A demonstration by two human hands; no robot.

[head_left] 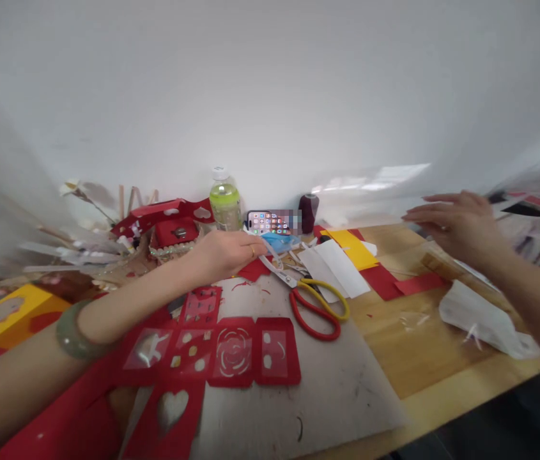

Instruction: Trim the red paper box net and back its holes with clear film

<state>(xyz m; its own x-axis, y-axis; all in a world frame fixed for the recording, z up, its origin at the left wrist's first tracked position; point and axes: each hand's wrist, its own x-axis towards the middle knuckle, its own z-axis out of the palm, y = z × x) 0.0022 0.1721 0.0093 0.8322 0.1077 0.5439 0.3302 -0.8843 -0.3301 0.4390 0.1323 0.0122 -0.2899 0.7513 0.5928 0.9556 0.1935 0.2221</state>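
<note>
My left hand [234, 254] reaches across to the back of the grey board, its fingers pressed together beside a white strip [273, 253] and a blue crumpled piece [279, 241]. Whatever the fingers pinch, if anything, is hidden. Scissors [315, 310] with one red and one yellow handle lie on the board, blades toward that hand. My right hand [459, 223] is raised above the table's right side, fingers stretched out, with nothing seen in it. A red cut-out paper sheet [256, 324] with clear film over its windows lies flat below my left forearm.
A bottle [225, 201], a phone [267, 222] and a dark thread spool [308, 214] stand along the wall. White, yellow [353, 249] and red papers lie right of the scissors, near a clear plastic bag [483, 316]. A yellow box [13, 316] sits at left.
</note>
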